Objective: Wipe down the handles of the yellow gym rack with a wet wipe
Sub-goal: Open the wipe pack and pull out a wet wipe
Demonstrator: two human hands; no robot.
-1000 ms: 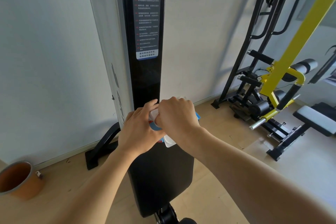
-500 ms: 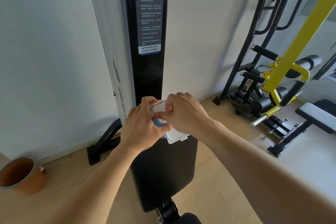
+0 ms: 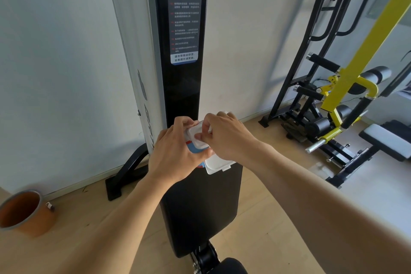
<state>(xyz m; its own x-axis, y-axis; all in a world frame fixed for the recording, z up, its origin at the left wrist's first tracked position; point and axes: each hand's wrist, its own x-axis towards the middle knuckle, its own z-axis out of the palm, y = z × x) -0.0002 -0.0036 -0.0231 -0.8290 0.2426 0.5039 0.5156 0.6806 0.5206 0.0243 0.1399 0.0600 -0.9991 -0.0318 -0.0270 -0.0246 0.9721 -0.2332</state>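
Left hand (image 3: 175, 153): wrapped round a wet wipe pack (image 3: 196, 140), carried in mid-air before a black upright pad (image 3: 184, 87). Right hand (image 3: 224, 135): thumb and fingertips pinching at the pack's opening; flip lid (image 3: 219, 163) hangs open below. Contents: wipes presumed, no sheet yet visible. Step in hand, by judgement: draw one sheet; steady the pack, pinch only the top layer, pull slowly. Yellow gym rack (image 3: 355, 69): well apart toward the right, unwiped. Orange pot (image 3: 24, 213): on the floor at its left edge, interior not visible.
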